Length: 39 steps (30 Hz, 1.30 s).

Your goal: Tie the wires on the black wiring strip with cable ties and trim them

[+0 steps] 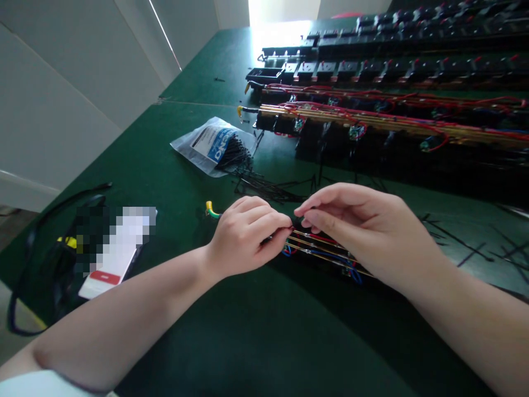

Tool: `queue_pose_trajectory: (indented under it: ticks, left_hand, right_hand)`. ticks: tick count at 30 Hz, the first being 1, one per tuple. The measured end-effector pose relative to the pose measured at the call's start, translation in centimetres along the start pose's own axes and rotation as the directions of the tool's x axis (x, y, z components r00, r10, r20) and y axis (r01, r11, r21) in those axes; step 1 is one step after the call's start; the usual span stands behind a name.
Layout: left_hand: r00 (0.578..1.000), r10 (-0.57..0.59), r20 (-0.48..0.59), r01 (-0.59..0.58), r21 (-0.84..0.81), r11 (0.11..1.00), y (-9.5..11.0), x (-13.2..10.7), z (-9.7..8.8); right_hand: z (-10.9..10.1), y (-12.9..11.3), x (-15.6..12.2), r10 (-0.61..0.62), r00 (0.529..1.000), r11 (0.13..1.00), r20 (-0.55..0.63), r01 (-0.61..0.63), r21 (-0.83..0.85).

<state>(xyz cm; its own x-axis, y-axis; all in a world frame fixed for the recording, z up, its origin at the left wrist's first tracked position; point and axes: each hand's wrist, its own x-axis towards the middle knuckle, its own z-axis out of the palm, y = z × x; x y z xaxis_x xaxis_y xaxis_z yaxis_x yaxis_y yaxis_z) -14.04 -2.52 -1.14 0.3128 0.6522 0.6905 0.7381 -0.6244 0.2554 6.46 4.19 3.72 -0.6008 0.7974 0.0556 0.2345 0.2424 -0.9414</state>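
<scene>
A long black strip with thin brass bars and red and blue wires lies in front of me, looking like an opened power strip. My left hand is closed over its left end, thumb and forefinger pinched together at the bars; whatever is between them is too small to make out. A yellow-and-green cable end sticks out to the left of that hand. Just right of it, above the bars, my right hand has its thumb and fingertips brought together. Anything in that pinch is hidden.
Loose black cable ties lie behind my hands, beside a clear bag of cable ties. More wired strips and rows of sockets stretch across the back right. A white-and-red box-like item and black cables sit at left.
</scene>
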Motion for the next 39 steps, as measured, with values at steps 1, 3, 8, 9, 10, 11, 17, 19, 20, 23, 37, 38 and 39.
queue_pose_trajectory:
  ticks: [1,3,8,9,10,11,17,19,20,23,37,38,39]
  left_hand:
    - [1.000,-0.011,0.008,0.012,-0.025,1.000,0.0,0.0,-0.1]
    - [0.999,-0.036,0.006,0.036,-0.108,0.993,-0.1,-0.2,-0.3]
    - [0.996,-0.085,-0.021,0.076,-0.273,0.959,-0.3,-0.5,-0.5]
    - [0.996,-0.082,-0.014,0.075,-0.271,0.960,-0.3,-0.5,-0.4]
    - [0.997,-0.073,-0.008,0.069,-0.260,0.963,-0.4,-0.5,-0.4]
    - [0.998,-0.060,-0.001,0.058,-0.245,0.968,-0.4,-0.5,-0.4]
    - [0.998,0.023,0.056,-0.014,-0.155,0.988,-0.4,-0.4,-0.4]
    - [0.997,0.033,0.074,-0.023,-0.139,0.990,-0.4,-0.4,-0.4]
    - [0.996,0.037,0.085,-0.026,-0.130,0.991,-0.4,-0.4,-0.4]
    - [0.992,0.053,0.117,-0.040,-0.111,0.993,-0.4,-0.3,-0.5]
    - [0.978,0.150,0.147,-0.147,-0.030,0.989,-0.1,-0.1,-0.7]
    - [0.977,0.157,0.146,-0.157,-0.016,0.987,-0.1,-0.1,-0.7]
    - [0.976,0.164,0.146,-0.165,-0.009,0.986,-0.1,-0.1,-0.7]
  right_hand:
    - [0.0,0.0,0.0,0.001,1.000,1.000,-0.025,-0.001,0.011]
    - [0.0,-0.1,-0.1,0.008,0.998,0.999,-0.069,-0.005,0.035]
    - [0.1,0.0,-0.1,0.015,0.993,1.000,-0.116,-0.014,0.010]
    - [0.1,0.0,-0.1,0.010,0.992,1.000,-0.127,-0.011,-0.013]
    - [0.0,0.0,-0.1,0.007,0.990,0.999,-0.139,-0.013,-0.040]
    - [0.0,0.0,-0.1,0.009,0.988,0.998,-0.155,-0.019,-0.066]
    - [0.1,0.4,-0.1,-0.020,0.983,0.993,-0.181,-0.002,-0.119]
    - [0.1,0.6,-0.1,-0.066,0.987,0.984,-0.144,0.041,-0.173]
    - [0.1,0.6,0.0,-0.080,0.990,0.977,-0.115,0.055,-0.206]
    - [0.0,0.7,0.1,-0.074,0.997,0.957,-0.019,0.065,-0.281]
    - [0.1,1.6,0.3,-0.187,0.982,0.919,-0.010,0.172,-0.354]
    - [0.0,1.5,0.3,-0.199,0.980,0.914,-0.019,0.179,-0.365]
    - [0.1,1.5,0.3,-0.209,0.978,0.906,-0.019,0.187,-0.379]
